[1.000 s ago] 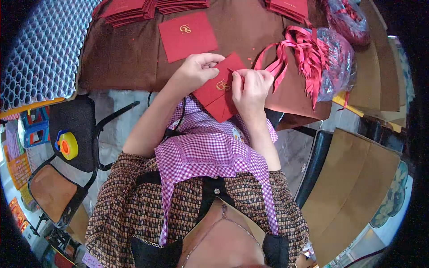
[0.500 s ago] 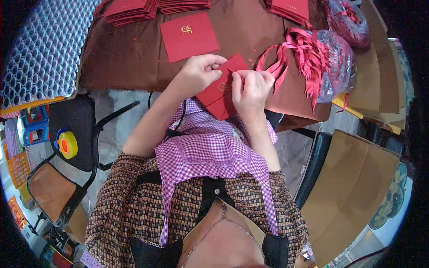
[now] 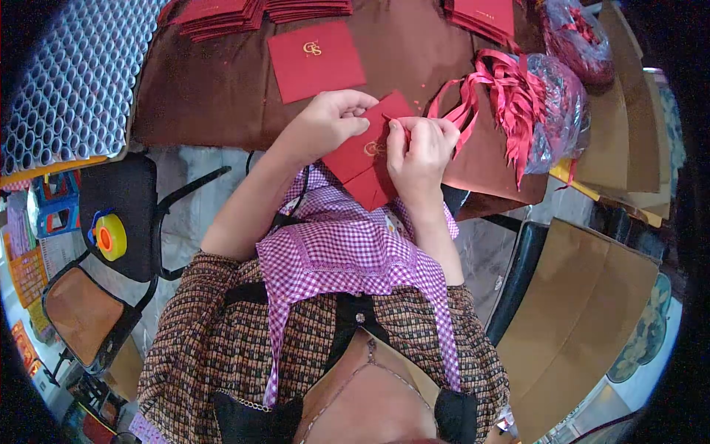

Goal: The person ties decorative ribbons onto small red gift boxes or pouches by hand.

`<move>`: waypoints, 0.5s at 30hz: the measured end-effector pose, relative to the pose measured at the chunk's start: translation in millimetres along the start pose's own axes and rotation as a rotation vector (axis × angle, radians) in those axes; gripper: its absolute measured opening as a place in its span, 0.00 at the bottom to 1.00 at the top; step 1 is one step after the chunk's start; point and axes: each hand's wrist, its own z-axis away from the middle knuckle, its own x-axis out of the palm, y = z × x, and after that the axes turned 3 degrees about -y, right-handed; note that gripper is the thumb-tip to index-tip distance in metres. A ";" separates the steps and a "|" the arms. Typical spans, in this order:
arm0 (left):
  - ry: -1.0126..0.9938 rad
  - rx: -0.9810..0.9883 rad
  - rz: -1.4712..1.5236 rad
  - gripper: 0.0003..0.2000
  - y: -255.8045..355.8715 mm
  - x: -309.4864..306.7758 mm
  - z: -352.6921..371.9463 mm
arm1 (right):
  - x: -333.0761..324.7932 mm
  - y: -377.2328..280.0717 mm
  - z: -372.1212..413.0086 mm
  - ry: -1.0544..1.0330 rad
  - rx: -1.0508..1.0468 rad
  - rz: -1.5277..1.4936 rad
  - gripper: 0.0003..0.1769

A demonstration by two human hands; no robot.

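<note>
A red card envelope (image 3: 353, 164) with a gold monogram is held at a tilt over the table's near edge. My left hand (image 3: 333, 124) pinches its upper left side between thumb and fingers. Over the envelope's right side, my right hand (image 3: 423, 152) has thumb and forefinger closed on a narrow red ribbon end (image 3: 387, 117) at the envelope's surface. The rest of that ribbon is hidden by the hand. Just right of this hand, loose red ribbons (image 3: 510, 103) spill from a clear plastic bag (image 3: 562, 111).
Another red envelope (image 3: 318, 61) lies flat on the brown tablecloth (image 3: 200, 96). Stacks of red envelopes (image 3: 218, 18) stand at the back. A sheet of round tubes (image 3: 66, 89) is on the left. A chair (image 3: 118, 214) with a tape roll (image 3: 111, 237) and cardboard (image 3: 580, 311) flank me.
The envelope has shifted slightly downward in view, showing more of its monogram. My right hand has moved slightly right, still pinching the ribbon end. My left hand keeps its hold.
</note>
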 end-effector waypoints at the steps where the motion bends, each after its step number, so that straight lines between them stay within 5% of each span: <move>1: 0.005 0.014 0.040 0.18 0.3 0.7 0.3 | 0.1 0.1 0.0 -0.001 -0.001 0.000 0.07; 15: 0.109 0.086 -0.049 0.17 -5.3 7.4 1.6 | -1.9 -4.5 -1.9 -0.044 -0.023 0.016 0.08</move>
